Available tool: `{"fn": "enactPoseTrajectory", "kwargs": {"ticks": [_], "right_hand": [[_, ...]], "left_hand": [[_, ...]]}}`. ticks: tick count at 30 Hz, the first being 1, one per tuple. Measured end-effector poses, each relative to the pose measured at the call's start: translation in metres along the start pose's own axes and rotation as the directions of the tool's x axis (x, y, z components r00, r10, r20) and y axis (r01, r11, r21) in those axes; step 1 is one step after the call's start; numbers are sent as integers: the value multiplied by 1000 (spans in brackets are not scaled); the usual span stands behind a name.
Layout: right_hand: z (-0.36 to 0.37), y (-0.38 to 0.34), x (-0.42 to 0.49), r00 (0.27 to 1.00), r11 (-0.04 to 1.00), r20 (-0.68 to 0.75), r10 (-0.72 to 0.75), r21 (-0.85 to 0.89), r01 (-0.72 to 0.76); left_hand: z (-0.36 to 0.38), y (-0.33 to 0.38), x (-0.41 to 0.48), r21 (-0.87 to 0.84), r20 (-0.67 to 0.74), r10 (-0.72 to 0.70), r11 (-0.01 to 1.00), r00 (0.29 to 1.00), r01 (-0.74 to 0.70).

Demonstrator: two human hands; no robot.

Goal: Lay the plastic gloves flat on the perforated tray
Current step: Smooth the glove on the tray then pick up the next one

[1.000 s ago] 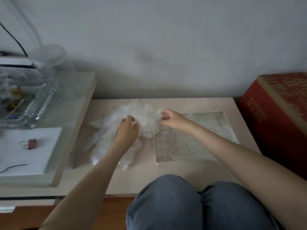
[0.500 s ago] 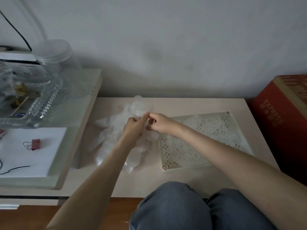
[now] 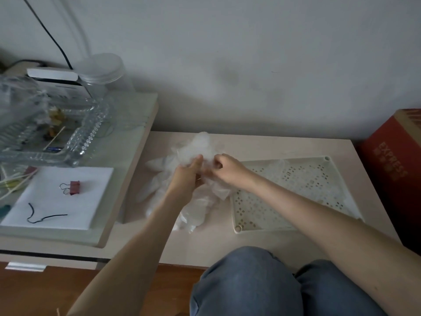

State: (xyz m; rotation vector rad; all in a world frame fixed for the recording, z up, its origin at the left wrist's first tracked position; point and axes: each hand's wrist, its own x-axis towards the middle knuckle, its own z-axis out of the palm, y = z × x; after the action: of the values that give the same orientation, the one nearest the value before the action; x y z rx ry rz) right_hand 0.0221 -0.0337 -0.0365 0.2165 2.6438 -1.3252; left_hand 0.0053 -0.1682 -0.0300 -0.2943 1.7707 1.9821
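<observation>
A crumpled heap of thin clear plastic gloves lies on the low beige table, left of the cream perforated tray. My left hand and my right hand meet over the top of the heap, each pinching the plastic. At least one clear glove lies on the tray's far half, partly hidden by my right forearm.
A higher side table at left carries a glass dish, a clear lidded jar, white paper and a red binder clip. A red cardboard box stands at right. My knees are below the table's front edge.
My hands came together on top of the glove heap and now pinch the plastic close to each other. The camera view shifted a little leftward.
</observation>
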Motion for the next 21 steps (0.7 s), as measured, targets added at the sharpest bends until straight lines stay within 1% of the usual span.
{"fn": "enactPoseTrajectory", "kwargs": {"ticks": [3,6,8,10,11,12,13,14,15,16,17,18,19,20,21], "right_hand": [[-1,-2,-1,998,997,-64,-2,73,7],[-5,0,1,996,993,-83,35,113,-26],[-9,4,2,993,991,-97,64,127,-52],[-11,9,3,992,987,-95,87,145,-73],[-12,11,3,992,987,-81,100,138,-88],[-12,12,4,992,990,-53,111,98,-106],[-12,14,3,993,993,-11,114,20,-114],[-12,16,3,993,991,44,109,-84,-105],[-11,18,3,990,976,99,101,-205,-79],[-9,20,2,986,944,136,94,-327,-45],[-5,22,1,987,905,141,81,-425,-13],[0,23,1,991,874,118,64,-486,2],[3,24,0,997,861,70,38,-508,2],[5,24,0,1000,866,9,14,-500,-8],[6,24,0,999,877,-49,-6,-480,-18]], "left_hand": [[-1,3,-1,11,7,9,1000,1000,-9],[-7,4,1,60,-68,4,998,998,0],[-14,2,4,120,-125,-5,993,992,20],[-19,2,5,280,-181,0,959,984,52],[-20,2,4,465,-210,31,882,977,72],[-20,0,1,672,-249,105,735,963,93],[-20,-3,0,810,-222,217,584,950,56],[-20,-6,-3,860,-176,365,509,914,-38],[-21,-9,-4,858,-147,494,495,857,-138],[-21,-12,-4,870,-87,621,429,779,-244],[-21,-15,-2,931,35,705,235,708,-280],[-23,-18,0,949,207,690,30,694,-313],[-21,-16,-1,932,336,603,-101,723,-348],[-19,-15,-1,923,381,471,-155,795,-351],[-17,-14,-1,931,362,332,-180,871,-318]]}}
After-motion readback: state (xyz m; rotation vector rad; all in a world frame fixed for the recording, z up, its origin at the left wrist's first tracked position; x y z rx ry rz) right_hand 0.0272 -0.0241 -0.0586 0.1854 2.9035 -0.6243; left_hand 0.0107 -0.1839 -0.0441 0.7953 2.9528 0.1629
